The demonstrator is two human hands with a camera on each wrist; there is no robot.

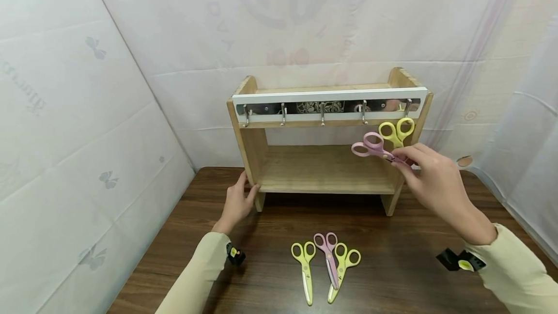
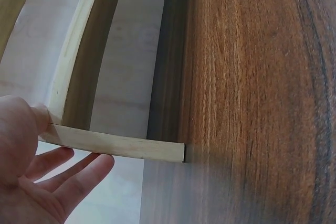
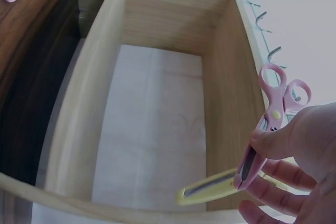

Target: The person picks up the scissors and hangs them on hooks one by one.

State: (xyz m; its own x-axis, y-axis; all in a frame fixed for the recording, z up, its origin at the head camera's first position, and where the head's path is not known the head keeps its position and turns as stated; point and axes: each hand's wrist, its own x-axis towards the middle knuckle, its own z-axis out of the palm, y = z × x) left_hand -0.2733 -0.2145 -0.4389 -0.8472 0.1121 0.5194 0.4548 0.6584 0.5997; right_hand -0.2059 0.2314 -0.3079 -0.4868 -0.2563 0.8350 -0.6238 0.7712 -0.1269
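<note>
My right hand pinches pink scissors by the blade end, handle loops pointing up and left toward the hooks. Right behind them, yellow scissors hang at the rightmost hook, blade down; the right wrist view shows their blade beyond the pink pair. A wooden shelf carries a white board with several metal hooks along its top front. With the thumb on the inner side and fingers outside, my left hand grips the shelf's lower left side panel.
On the brown table before the shelf lie yellow scissors, pink scissors and another yellow pair partly under the pink ones. Pale printed cloth hangs behind and at both sides.
</note>
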